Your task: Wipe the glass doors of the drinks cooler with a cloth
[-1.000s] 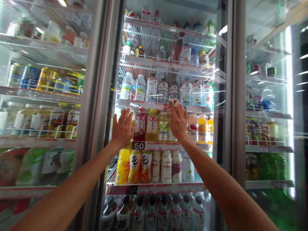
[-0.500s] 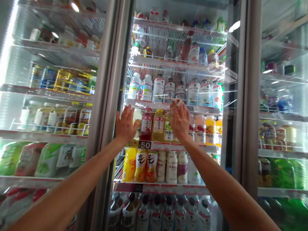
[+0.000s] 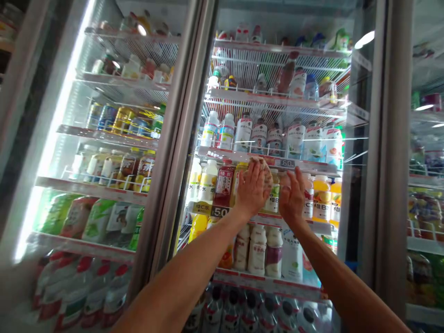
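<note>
My left hand (image 3: 251,190) lies with its fingers stretched up over a crumpled, light-coloured cloth (image 3: 267,176), which it presses against the glass door (image 3: 277,27) of a drinks cooler. The cloth shows past the fingertips and along the hand's right side. Just to the right, my right hand (image 3: 292,196) is held up with its fingers apart and nothing in it. Whether its fingers touch the glass I cannot tell. Behind the pane stand bottles, among them a red drink bottle (image 3: 224,182) left of my left hand and an orange drink bottle (image 3: 321,196) right of my right hand.
A metal door frame (image 3: 180,134) runs up the left side, and another frame (image 3: 390,152) up the right. Further glass-fronted sections with shelved drinks lie beyond both. Low in the left section are several red-capped bottles (image 3: 79,286). Price tags (image 3: 220,212) line the shelf edges.
The cloth has passed from my right hand to my left. My left hand has come across to the right, and my right hand is off the cloth. The view has shifted left.
</note>
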### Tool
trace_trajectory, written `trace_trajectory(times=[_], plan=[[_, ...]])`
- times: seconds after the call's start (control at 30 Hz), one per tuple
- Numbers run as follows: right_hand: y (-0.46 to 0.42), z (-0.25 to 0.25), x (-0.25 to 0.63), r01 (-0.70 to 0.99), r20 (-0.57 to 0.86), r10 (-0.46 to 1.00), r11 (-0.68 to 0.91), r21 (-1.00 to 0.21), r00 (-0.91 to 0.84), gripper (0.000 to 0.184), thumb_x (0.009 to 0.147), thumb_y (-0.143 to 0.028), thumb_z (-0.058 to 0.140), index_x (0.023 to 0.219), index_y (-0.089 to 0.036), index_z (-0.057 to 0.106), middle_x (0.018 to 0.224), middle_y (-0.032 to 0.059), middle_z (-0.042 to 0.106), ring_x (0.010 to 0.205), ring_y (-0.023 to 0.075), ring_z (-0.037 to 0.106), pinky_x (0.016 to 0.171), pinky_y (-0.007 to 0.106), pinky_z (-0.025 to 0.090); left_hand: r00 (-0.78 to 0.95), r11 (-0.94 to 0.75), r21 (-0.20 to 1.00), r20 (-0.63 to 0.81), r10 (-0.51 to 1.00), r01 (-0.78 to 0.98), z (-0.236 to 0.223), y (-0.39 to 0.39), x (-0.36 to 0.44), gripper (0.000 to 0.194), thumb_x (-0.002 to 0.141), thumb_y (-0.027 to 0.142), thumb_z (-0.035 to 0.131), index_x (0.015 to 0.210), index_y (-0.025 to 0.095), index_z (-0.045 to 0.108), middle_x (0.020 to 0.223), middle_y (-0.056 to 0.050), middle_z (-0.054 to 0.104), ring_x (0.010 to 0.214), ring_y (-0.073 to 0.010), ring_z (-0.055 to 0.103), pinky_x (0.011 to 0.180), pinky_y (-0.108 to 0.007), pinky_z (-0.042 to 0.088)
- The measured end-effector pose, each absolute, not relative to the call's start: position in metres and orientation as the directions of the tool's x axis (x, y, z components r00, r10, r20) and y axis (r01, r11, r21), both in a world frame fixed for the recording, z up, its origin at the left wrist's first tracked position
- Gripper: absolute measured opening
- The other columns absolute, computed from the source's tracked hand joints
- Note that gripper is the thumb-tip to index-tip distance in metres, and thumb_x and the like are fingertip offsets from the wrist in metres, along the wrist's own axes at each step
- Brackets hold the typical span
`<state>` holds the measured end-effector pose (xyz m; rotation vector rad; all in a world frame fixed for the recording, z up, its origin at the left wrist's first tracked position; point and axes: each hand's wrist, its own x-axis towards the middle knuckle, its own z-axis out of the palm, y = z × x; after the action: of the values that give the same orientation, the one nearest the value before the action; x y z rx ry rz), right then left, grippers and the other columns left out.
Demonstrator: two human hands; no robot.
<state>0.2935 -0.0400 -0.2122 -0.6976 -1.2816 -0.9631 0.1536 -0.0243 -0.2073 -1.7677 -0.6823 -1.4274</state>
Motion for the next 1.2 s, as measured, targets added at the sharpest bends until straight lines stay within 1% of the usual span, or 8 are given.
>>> trace_trajectory(times=[0.2,0.4,0.47,0.67,0.73,1.0,1.07,1.2], plan=[[-0.033,-0.204,0.337,0.99,0.993,-0.11,0.133,0.052,-0.038,0.046,0.085,-0.027,0.038,0.13,-0.019,0.043,0.142,0.0125,0.036,0.134,0.0241,0.027,0.107,0.051,0.022,0.314,-0.51,-0.345,0.938,-0.15,0.788,-0.179,-0.013,0.129,0.044,0.085,0.023,0.036,0.128,0.014,0.04,0.144,-0.009,0.031,0.137,-0.0209,0.018,0.113,-0.047,0.014],[-0.032,-0.21,0.339,0.992,0.99,-0.122,0.096,0.085,-0.073,0.046,0.085,-0.027,0.037,0.131,-0.018,0.042,0.142,0.0121,0.037,0.135,0.0234,0.025,0.108,0.049,0.022,-0.188,-0.439,0.156,0.982,-0.029,0.885,-0.134,0.0,0.034,0.047,0.086,0.023,0.031,0.131,0.012,0.038,0.144,-0.013,0.03,0.134,-0.0263,0.024,0.11,-0.051,0.018],[-0.031,-0.211,0.338,0.992,0.989,-0.125,0.084,0.089,-0.079,0.047,0.085,-0.028,0.038,0.131,-0.018,0.041,0.142,0.0121,0.037,0.135,0.0236,0.025,0.108,0.049,0.021,-0.241,-0.448,0.201,0.97,-0.032,0.871,-0.136,0.0,0.033,0.047,0.087,0.024,0.031,0.129,0.007,0.04,0.144,-0.015,0.029,0.135,-0.0284,0.021,0.109,-0.051,0.018],[-0.029,-0.212,0.342,0.992,0.989,-0.12,0.075,0.099,-0.09,0.048,0.084,-0.028,0.04,0.132,-0.02,0.04,0.144,0.0106,0.034,0.135,0.0226,0.024,0.108,0.048,0.021,0.386,-0.503,-0.412,0.908,-0.162,0.76,-0.188,-0.011,0.116,0.045,0.085,0.026,0.037,0.127,0.012,0.044,0.141,-0.01,0.036,0.136,-0.0239,0.021,0.111,-0.045,0.022],[-0.031,-0.212,0.343,0.992,0.988,-0.116,0.063,0.108,-0.101,0.047,0.085,-0.028,0.039,0.131,-0.02,0.041,0.143,0.0106,0.035,0.135,0.0223,0.026,0.108,0.047,0.021,0.455,-0.492,-0.473,0.875,-0.166,0.731,-0.192,-0.012,0.119,0.044,0.086,0.026,0.036,0.126,0.012,0.045,0.14,-0.009,0.038,0.135,-0.0226,0.024,0.111,-0.043,0.023],[-0.033,-0.215,0.34,0.998,0.99,-0.128,0.041,0.056,-0.051,0.047,0.085,-0.03,0.039,0.131,-0.021,0.04,0.145,0.0113,0.031,0.135,0.0259,0.026,0.107,0.052,0.019,-0.207,-0.376,0.195,0.978,0.009,0.906,-0.149,-0.001,0.013,0.049,0.086,0.023,0.03,0.13,0.005,0.04,0.143,-0.016,0.03,0.135,-0.0266,0.022,0.109,-0.046,0.024],[-0.031,-0.215,0.34,0.996,0.989,-0.128,0.051,0.076,-0.069,0.048,0.085,-0.03,0.039,0.132,-0.022,0.04,0.145,0.0105,0.032,0.134,0.0259,0.027,0.107,0.051,0.019,-0.097,-0.366,0.089,0.995,-0.005,0.926,-0.161,-0.004,0.032,0.049,0.086,0.023,0.031,0.131,0.006,0.039,0.143,-0.014,0.03,0.136,-0.0256,0.02,0.111,-0.044,0.022],[-0.031,-0.215,0.343,0.995,0.989,-0.127,0.054,0.087,-0.079,0.047,0.086,-0.03,0.037,0.132,-0.02,0.04,0.144,0.0109,0.033,0.133,0.0255,0.028,0.107,0.05,0.02,0.471,-0.396,-0.472,0.876,-0.106,0.788,-0.208,-0.016,0.115,0.046,0.087,0.025,0.033,0.131,0.011,0.041,0.143,-0.009,0.033,0.136,-0.0232,0.02,0.111,-0.042,0.021]])
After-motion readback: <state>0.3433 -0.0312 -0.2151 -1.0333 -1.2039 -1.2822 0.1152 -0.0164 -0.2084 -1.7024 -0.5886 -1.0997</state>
